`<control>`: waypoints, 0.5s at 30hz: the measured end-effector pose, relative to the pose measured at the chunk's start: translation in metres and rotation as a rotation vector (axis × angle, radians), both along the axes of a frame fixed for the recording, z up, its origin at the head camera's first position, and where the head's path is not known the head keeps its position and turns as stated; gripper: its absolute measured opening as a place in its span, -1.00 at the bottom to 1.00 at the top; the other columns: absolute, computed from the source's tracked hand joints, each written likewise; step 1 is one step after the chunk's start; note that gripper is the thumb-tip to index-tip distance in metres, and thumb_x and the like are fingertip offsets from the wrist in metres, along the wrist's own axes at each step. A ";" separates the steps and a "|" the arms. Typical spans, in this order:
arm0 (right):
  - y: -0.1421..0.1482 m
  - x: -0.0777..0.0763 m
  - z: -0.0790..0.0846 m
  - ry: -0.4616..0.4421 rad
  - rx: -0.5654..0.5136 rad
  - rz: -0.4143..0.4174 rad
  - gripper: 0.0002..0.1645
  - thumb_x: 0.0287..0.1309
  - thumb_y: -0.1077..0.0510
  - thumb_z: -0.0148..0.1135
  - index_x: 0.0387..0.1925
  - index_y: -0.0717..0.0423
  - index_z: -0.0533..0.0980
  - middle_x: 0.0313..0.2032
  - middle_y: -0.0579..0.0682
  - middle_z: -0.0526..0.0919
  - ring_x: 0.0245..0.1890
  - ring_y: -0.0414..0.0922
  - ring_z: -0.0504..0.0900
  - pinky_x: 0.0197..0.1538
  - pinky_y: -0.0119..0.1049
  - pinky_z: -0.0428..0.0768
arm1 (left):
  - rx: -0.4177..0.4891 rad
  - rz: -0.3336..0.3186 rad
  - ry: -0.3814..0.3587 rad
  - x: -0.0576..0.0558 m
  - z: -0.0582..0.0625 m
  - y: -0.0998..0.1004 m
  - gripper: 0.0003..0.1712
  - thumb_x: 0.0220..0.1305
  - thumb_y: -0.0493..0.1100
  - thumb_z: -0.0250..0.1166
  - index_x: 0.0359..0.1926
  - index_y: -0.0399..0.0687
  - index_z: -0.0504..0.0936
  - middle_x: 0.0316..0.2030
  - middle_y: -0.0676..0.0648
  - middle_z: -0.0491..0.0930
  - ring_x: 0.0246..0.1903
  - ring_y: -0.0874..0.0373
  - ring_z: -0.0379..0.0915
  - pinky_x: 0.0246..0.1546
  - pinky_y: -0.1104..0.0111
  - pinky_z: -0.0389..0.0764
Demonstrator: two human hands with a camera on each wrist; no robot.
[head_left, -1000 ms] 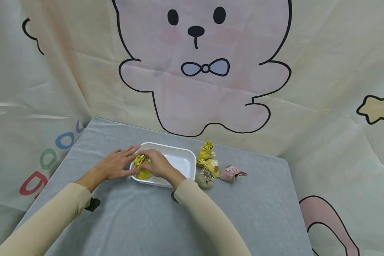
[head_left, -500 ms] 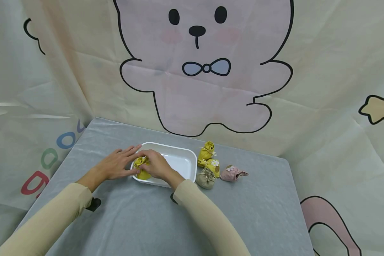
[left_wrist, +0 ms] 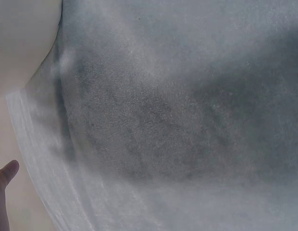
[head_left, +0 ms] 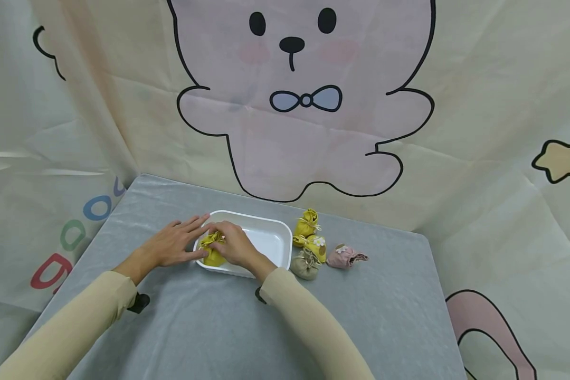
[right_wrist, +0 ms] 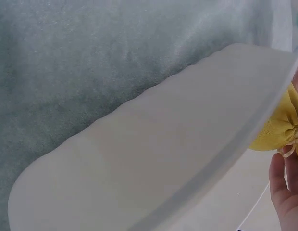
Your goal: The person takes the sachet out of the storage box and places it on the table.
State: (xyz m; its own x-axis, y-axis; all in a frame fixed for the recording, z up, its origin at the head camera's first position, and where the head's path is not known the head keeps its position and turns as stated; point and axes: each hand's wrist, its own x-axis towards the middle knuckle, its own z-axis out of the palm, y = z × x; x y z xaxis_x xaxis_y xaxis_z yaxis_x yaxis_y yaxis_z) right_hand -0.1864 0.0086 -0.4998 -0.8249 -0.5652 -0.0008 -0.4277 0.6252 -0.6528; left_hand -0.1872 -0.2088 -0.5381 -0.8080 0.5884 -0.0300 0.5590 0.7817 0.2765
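Note:
A yellow drawstring pouch (head_left: 214, 257) sits at the left end of a white tray (head_left: 273, 237). My right hand (head_left: 237, 247) reaches over the tray and pinches the pouch near its gathered top. In the right wrist view, the thumb and fingers (right_wrist: 279, 180) are at the tied neck of the pouch (right_wrist: 274, 132), beyond the tray's side. My left hand (head_left: 173, 245) lies at the tray's left rim with its fingers extended, the thumb tip close against the pouch. The left wrist view shows only fingertips (left_wrist: 9, 169) at its edge.
Right of the tray, two yellow pouches (head_left: 306, 224) and a beige pouch (head_left: 305, 265) cluster together, with a pink pouch (head_left: 344, 257) beside them. Grey cloth (head_left: 195, 327) covers the table. A printed curtain (head_left: 480, 132) stands behind it.
My right fingers have shifted slightly at the top of the pouch, gathering closer together. The left hand and the tray have stayed in place.

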 end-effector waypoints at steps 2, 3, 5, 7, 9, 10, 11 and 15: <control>0.001 0.001 0.000 0.017 -0.012 0.011 -0.81 0.22 0.19 0.39 -0.14 0.11 0.60 -0.13 -0.08 0.65 -0.10 -0.27 0.56 0.04 -0.44 0.51 | -0.001 0.000 -0.005 0.000 0.001 0.000 -0.04 0.30 0.39 0.16 0.52 -0.04 0.20 0.53 -0.13 0.06 0.46 -0.18 0.06 0.26 -0.25 0.23; 0.001 0.001 0.000 0.027 -0.020 0.017 -0.82 0.22 0.19 0.39 -0.15 0.11 0.60 -0.14 -0.08 0.65 -0.11 -0.28 0.56 0.03 -0.45 0.51 | 0.000 0.001 -0.010 0.001 0.001 0.000 -0.04 0.30 0.38 0.18 0.53 -0.04 0.20 0.54 -0.12 0.05 0.46 -0.18 0.06 0.27 -0.25 0.22; 0.003 0.002 0.001 0.045 -0.036 0.027 -0.84 0.21 0.20 0.39 -0.18 0.12 0.60 -0.17 -0.08 0.65 -0.14 -0.28 0.57 0.00 -0.47 0.51 | -0.003 -0.001 -0.016 0.001 0.001 -0.001 -0.04 0.30 0.36 0.19 0.53 -0.03 0.18 0.54 -0.12 0.04 0.46 -0.18 0.05 0.27 -0.26 0.21; 0.005 0.002 0.001 0.053 -0.060 0.033 -0.86 0.21 0.22 0.39 -0.20 0.12 0.61 -0.19 -0.09 0.65 -0.16 -0.29 0.57 -0.03 -0.48 0.51 | -0.011 -0.005 -0.014 0.001 0.001 0.000 -0.04 0.31 0.37 0.17 0.54 -0.02 0.16 0.55 -0.12 0.02 0.47 -0.17 0.04 0.28 -0.25 0.21; 0.007 0.003 0.001 0.057 -0.085 0.035 -0.89 0.20 0.24 0.39 -0.23 0.11 0.61 -0.20 -0.09 0.65 -0.17 -0.29 0.57 -0.04 -0.48 0.52 | -0.020 -0.008 -0.013 0.001 0.002 0.000 -0.03 0.32 0.39 0.14 0.55 0.00 0.14 0.55 -0.10 0.00 0.47 -0.16 0.04 0.28 -0.24 0.21; 0.009 0.003 0.001 0.060 -0.094 0.035 -0.89 0.20 0.25 0.39 -0.24 0.11 0.61 -0.20 -0.10 0.65 -0.18 -0.30 0.58 -0.05 -0.48 0.52 | -0.026 -0.010 -0.011 0.001 0.002 0.000 -0.03 0.32 0.40 0.12 0.55 0.01 0.12 0.55 -0.10 -0.01 0.47 -0.16 0.04 0.28 -0.24 0.21; 0.010 0.004 0.001 0.061 -0.105 0.034 -0.90 0.20 0.27 0.38 -0.24 0.11 0.61 -0.20 -0.10 0.65 -0.18 -0.29 0.57 -0.05 -0.48 0.53 | -0.030 -0.011 -0.010 0.001 0.002 0.000 -0.03 0.32 0.42 0.10 0.56 0.02 0.11 0.55 -0.10 -0.01 0.47 -0.16 0.03 0.28 -0.24 0.21; 0.016 0.005 0.004 0.081 -0.133 0.040 -0.89 0.20 0.30 0.37 -0.24 0.11 0.61 -0.18 -0.10 0.65 -0.16 -0.30 0.57 0.00 -0.45 0.54 | -0.029 -0.002 -0.019 0.001 0.001 -0.001 -0.01 0.33 0.46 0.05 0.57 0.04 0.09 0.56 -0.10 -0.02 0.48 -0.16 0.02 0.29 -0.26 0.18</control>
State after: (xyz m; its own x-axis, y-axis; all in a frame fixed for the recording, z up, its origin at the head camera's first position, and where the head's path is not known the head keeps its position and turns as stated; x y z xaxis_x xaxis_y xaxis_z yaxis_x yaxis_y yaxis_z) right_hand -0.1814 0.0251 -0.4953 -0.7962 -0.5881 0.1420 -0.5051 0.5168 -0.6912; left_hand -0.1864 -0.2097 -0.5369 -0.8060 0.5887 -0.0622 0.5555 0.7884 0.2643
